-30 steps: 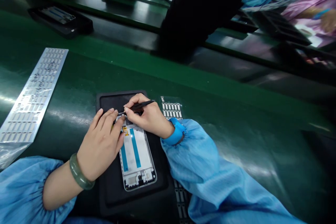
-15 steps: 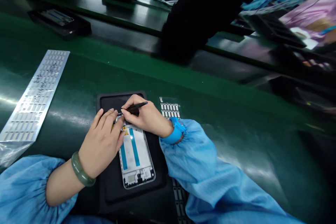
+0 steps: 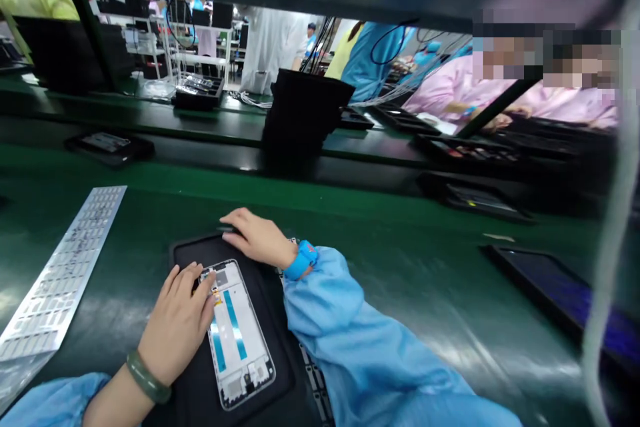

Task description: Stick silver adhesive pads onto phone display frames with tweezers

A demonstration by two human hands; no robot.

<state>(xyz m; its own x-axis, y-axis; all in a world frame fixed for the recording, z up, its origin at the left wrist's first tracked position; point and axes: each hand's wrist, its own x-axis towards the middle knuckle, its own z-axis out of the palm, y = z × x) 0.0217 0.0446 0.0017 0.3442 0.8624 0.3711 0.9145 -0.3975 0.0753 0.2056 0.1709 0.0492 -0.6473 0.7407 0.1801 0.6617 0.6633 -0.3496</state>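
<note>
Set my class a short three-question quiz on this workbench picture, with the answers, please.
1. True or false: the fingers of the left hand touch the phone display frame.
2. Is the blue wristband on the left wrist or the right wrist?
3. Multiple choice: what is the frame lying on?
A. A black mat
B. A label sheet
C. A green belt

Key: 1. True; 2. Right wrist; 3. A
</note>
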